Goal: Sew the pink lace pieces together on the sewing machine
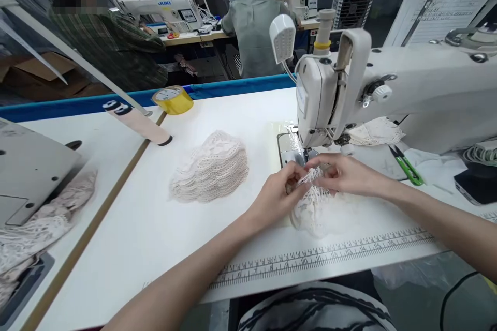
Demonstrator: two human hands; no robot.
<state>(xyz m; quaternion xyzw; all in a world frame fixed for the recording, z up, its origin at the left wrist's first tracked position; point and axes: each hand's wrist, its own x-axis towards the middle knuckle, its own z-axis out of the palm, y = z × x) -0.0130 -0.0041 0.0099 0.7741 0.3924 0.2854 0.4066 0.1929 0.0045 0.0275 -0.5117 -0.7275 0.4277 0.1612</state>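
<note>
1. The person's left hand [281,186] is closed on a white lace piece [310,207], its thumb and fingertips gathered at the lace's upper left edge.
2. The right hand [339,173] grips the same lace from the other side, thumb and index finger pinching its upper part; the two hands are close together, fingertips nearly meeting.
3. The lace lies on the white worktop [132,238], just in front of the needle area of a white sewing machine [322,93]; its lower part spreads towards the printed ruler [295,264] along the near edge. Whether its top edge is under the presser foot cannot be told, since the fingers cover it.
4. To the left of the hands, well apart from them, sits a layered stack of lace pieces [213,170].
5. Beyond that stack are a yellow tape roll [177,101] and a pale pink cylinder [142,125] with dark ends.
6. Right of the machine's needle area, more lace [376,132] lies beneath the machine arm, with green-handled snips [408,166] near it and a dark phone [477,183] farther right.
7. Across the worktop, two other people sit near sewing machines of their own.
</note>
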